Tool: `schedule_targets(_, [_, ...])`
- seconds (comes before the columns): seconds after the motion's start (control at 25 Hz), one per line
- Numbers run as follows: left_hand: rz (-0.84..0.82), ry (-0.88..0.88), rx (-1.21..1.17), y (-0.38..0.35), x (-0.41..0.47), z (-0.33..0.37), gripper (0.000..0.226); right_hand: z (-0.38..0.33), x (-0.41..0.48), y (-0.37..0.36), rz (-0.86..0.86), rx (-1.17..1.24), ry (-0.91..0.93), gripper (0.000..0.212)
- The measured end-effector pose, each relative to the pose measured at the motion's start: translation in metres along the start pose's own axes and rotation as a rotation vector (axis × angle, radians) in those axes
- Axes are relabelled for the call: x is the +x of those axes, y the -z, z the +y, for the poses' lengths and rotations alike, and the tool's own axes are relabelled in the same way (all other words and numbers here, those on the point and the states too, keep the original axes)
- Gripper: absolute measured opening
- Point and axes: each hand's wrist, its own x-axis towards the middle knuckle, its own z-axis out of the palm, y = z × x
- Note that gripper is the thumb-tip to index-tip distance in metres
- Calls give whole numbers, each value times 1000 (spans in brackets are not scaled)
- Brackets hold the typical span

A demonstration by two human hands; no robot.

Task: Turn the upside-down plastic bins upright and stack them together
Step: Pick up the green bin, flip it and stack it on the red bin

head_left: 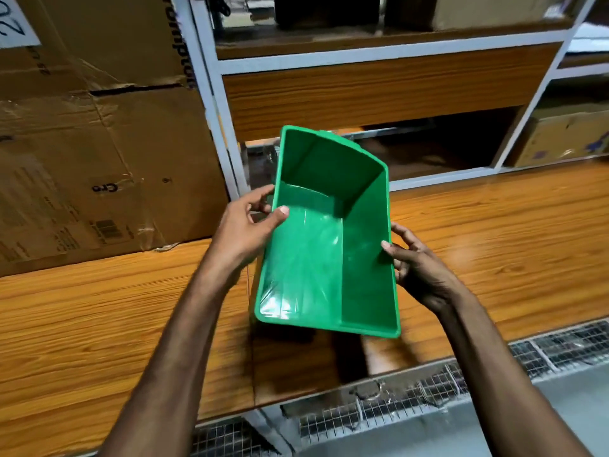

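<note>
Two bare forearms reach in from the bottom of the view and meet at a green plastic bin (316,258). The left hand (245,225) pinches the bin's left rim, thumb hooked over the edge onto the inner wall and the other fingers (260,196) curled behind it. The right hand (418,265) holds the right rim the same way, thumb tip on the inside and the rest spread along the outer wall. Both holds look light, more fingertip than palm.

The bin is tipped so that its open mouth faces the camera, with its floor away. It seems to hang just above the wooden counter (494,232), casting a dark shadow beneath its near edge, though I cannot tell for sure that it is clear of the wood. No other bin is in view.

I judge the turn to be partly done: the mouth needs to roll on until it faces straight up. To do that well, keep both thumbs locked over the rims and rotate from the wrists together, so the thin walls do not flex or twist. Lower it flat on the counter, not on one corner. Leave room at the left, where a taped cardboard box (99,159) sits on the counter, and behind, where the white shelf frame (362,57) rises.
</note>
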Motion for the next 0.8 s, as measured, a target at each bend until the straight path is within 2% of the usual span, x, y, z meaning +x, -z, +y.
schedule_targets(0.16, [-231,190,-50,-6,10,4,55,-39,-27,20,-33,-81,-3,68])
schedule_targets(0.36, [-403,320,-89,-31,19,-21,56,-61,-70,20,83,-170,98,65])
schedule_targets(0.52, [-509,385,-130,-55,22,-47,45,-60,-94,19,221,-214,146,66])
schedule_targets(0.68, [-614,371,-207,-76,17,-43,27,-54,-122,21,385,-107,141,64])
schedule_targets(0.72, [-653,381,-232,-81,16,-38,21,-52,-131,25,437,-83,127,60])
schedule_targets(0.8, [-689,407,-251,-92,16,-27,11,-51,-152,31,487,-16,81,38])
